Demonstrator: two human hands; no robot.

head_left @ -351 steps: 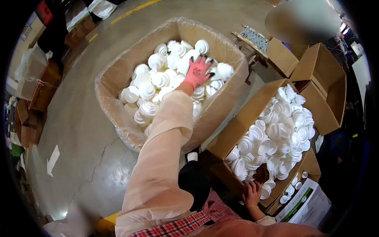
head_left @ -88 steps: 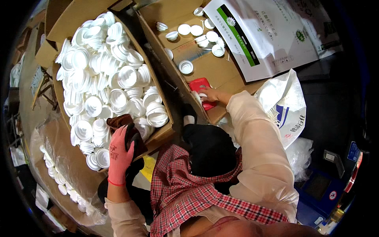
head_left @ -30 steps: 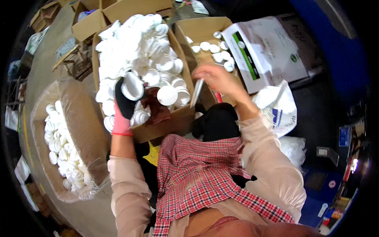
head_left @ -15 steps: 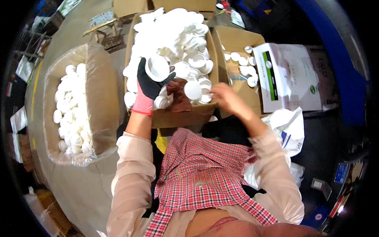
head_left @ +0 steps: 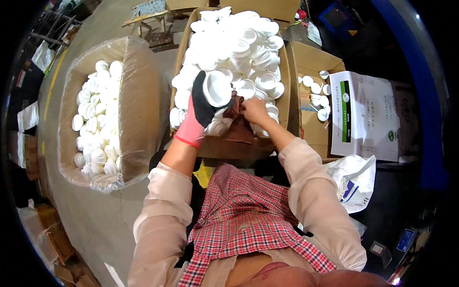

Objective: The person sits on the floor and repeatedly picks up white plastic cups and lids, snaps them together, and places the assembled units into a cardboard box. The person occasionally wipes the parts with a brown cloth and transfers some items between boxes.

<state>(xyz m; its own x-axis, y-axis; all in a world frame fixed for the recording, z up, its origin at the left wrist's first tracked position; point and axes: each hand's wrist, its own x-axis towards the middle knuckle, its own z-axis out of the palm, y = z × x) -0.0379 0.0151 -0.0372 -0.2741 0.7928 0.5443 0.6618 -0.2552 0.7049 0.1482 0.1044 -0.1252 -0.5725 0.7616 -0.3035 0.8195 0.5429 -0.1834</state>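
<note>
My left hand [head_left: 202, 107], in a black glove with a pink cuff, grips a white round screw cap [head_left: 217, 89], its hollow side facing up. Close beside it, my bare right hand [head_left: 256, 111] has its fingers bunched on a brown cloth [head_left: 240, 129]. That cloth lies over the near edge of a cardboard box [head_left: 229, 149]. Heaped white caps [head_left: 239, 48] fill this box behind both hands. The cap and my right hand are nearly touching; the tips of my right fingers are partly hidden.
At the left stands a carton [head_left: 141, 95] lined with clear plastic, holding many white caps. A shallower carton [head_left: 313, 131] on the right has several small white discs inside. Beside it are a white printed carton [head_left: 366, 112] and a white bag [head_left: 356, 184]. A small stool [head_left: 148, 19] stands behind.
My right hand has moved left onto the brown cloth. The white disc seen over the cloth earlier no longer shows. My left hand still holds the cap; the whole view has shifted.
</note>
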